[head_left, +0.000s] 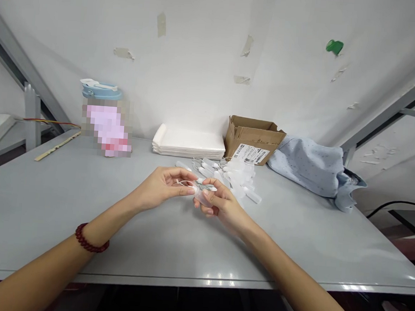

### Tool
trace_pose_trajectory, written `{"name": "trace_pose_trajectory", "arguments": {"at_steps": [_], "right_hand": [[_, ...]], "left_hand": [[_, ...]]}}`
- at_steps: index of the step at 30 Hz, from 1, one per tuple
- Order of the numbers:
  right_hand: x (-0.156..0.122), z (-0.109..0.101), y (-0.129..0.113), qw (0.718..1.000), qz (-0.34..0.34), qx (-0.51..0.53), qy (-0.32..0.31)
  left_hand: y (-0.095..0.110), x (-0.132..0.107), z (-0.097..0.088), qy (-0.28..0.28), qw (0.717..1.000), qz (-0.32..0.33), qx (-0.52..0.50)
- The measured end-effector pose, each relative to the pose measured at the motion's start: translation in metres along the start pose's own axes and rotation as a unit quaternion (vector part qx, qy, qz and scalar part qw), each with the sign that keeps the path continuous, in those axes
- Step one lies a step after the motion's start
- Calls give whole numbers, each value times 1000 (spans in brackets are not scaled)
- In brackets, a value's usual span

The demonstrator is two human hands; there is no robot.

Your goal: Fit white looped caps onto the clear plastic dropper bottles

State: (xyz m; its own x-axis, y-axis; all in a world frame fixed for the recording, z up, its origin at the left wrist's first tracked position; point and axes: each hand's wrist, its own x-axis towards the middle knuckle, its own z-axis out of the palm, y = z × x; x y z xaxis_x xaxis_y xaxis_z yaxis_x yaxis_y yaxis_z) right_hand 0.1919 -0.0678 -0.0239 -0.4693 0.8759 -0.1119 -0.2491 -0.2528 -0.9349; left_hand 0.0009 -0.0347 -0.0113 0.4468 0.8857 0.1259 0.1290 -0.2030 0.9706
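Observation:
My left hand (162, 186) comes in from the left, its thumb and fingertips pinched on the upper end of a small translucent tag (201, 197) with a thin white cord. My right hand (223, 205) grips the same tag's body between thumb and fingers, a little above the table. A white pointed piece (210, 188) shows by the right fingers, and the fingertips partly cover how it joins the tag. Just behind my hands lies a loose pile of similar translucent tags (237, 176) with cords, one of them (252, 195) apart at its right edge.
On the grey table (172, 248), a stack of white padded envelopes (190, 142) and an open cardboard box (253, 139) stand near the wall. Bluish cloth (304, 164) lies right of the box. At left are a blue-lidded container (101, 91), partly blurred, and a thin strip (57, 146).

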Motion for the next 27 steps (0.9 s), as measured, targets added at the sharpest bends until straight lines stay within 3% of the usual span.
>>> {"name": "trace_pose_trajectory", "arguments": {"at_steps": [5, 12, 18, 20, 22, 24, 25, 27], "right_hand": [[1, -3, -2, 998, 39, 52, -16], [2, -2, 5, 997, -56, -57, 1], [0, -1, -1, 998, 52, 34, -15], [1, -2, -1, 997, 60, 41, -23], [2, -2, 1, 1000, 22, 0, -16], [3, -3, 6, 991, -61, -116, 19], [3, -4, 8, 973, -114, -196, 43], [3, -6, 12, 908, -210, -352, 88]], "left_hand": [[-3, 0, 1, -16, 998, 19, -54], [6, -2, 0, -44, 997, -36, 55], [6, -2, 0, -57, 998, -7, 33], [5, -3, 0, -60, 998, -4, 30], [5, -2, -1, -49, 998, -15, 36], [6, -1, -2, -19, 998, -29, 56], [6, -1, -2, -5, 997, -34, 63], [6, 0, -3, 0, 998, -40, 49]]}}
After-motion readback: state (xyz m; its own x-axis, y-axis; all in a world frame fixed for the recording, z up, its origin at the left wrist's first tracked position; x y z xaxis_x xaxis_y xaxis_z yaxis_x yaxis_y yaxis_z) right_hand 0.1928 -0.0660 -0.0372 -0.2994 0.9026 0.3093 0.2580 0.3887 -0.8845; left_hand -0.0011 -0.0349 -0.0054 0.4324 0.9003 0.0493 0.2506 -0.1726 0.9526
